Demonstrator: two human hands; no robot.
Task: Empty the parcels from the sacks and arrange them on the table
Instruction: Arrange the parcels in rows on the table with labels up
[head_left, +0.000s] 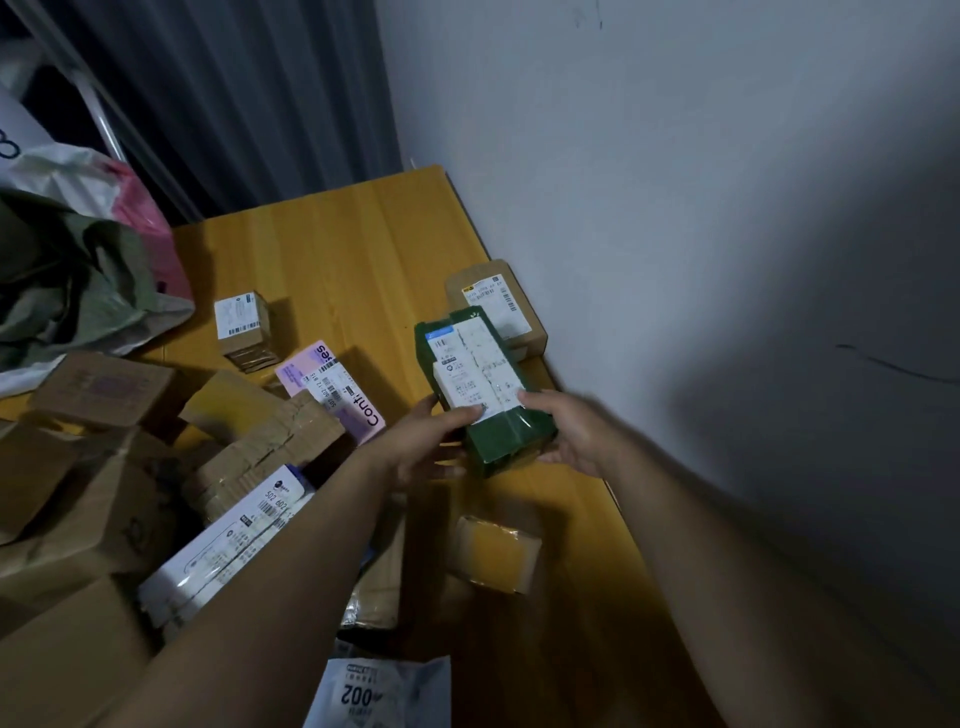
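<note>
While the table (332, 249) lies below, both hands, left hand (426, 447) and right hand (571, 431), grip the green parcel (483, 384) by its sides

A small plain room used for sorting post, wooden table (337, 244) pushed against a bare white wall (675, 182), dark curtain (234, 93) behind, heap of brown card parcels (98, 499) with stuck-on labels (236, 314), one green parcel (478, 364), a crumpled sack (78, 280) and plastic bags (145, 218) beside them
</note>
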